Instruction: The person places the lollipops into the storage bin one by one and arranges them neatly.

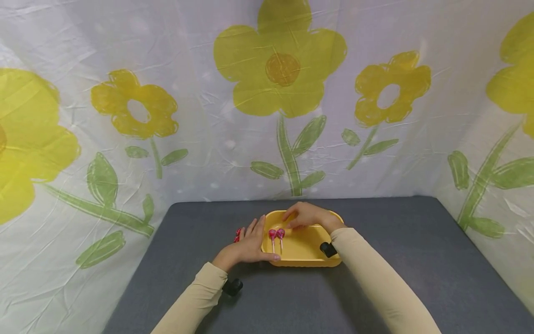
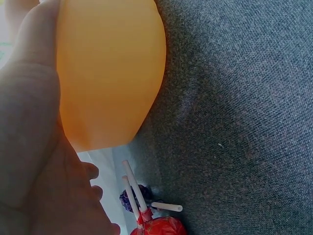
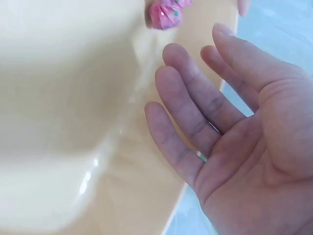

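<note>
Two pink lollipops [image 1: 281, 233] lie side by side in the left part of a yellow tray [image 1: 306, 263], sticks toward the front. My left hand [image 1: 248, 246] rests along the tray's left side, its fingers fairly straight and the thumb over the front left corner. Over the tray's back part is my right hand [image 1: 308, 215], its fingers loosely bent. The right wrist view shows nothing in that palm, with a pink wrapped candy head [image 3: 165, 15] beyond the fingertips. Outside the tray, beyond my left hand, lie red-wrapped lollipops [image 2: 161, 227] and a dark purple one [image 2: 128, 197].
The tray stands on a dark grey table [image 1: 283, 301], near its back edge. Behind and at both sides hangs a pale cloth [image 1: 200, 153] printed with yellow flowers. Each wrist carries a black camera [image 1: 327, 249].
</note>
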Motion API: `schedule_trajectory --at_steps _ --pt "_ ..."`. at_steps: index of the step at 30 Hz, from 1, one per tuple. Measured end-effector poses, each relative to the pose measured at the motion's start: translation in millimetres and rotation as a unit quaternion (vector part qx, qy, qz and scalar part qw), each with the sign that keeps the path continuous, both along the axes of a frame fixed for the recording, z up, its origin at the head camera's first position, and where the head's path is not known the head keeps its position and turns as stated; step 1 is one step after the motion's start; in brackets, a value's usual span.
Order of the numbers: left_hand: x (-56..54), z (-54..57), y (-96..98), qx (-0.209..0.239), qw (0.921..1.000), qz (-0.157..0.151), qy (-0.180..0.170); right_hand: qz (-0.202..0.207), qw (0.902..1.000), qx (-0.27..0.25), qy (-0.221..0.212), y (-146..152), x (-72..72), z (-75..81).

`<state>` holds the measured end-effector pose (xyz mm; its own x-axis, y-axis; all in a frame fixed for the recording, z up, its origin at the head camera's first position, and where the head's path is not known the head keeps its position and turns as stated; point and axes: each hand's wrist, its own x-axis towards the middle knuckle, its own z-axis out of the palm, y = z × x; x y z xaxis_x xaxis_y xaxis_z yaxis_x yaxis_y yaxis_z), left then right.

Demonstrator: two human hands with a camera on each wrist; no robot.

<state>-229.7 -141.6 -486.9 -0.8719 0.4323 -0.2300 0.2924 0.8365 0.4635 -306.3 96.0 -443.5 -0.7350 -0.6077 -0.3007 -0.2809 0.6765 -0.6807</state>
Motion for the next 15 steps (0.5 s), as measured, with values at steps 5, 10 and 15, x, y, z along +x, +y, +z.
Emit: schedule_trajectory --at_steps 5,10,15 --pt "-0.8 -0.1 0.5 0.003 1.0 -0.004 0.002 0.007 0.9999 -0.001 0.01 13 -1.8 8.4" --pt "-1.2 -1.5 1.1 -0.001 1.0 -0.001 0.003 0.018 0.9996 -0.005 0.02 25 -1.2 17.1" --pt "-1.4 -2.3 1.1 -0.005 1.0 0.005 0.003 0.022 0.9993 -0.009 0.029 36 0.6 27.4"
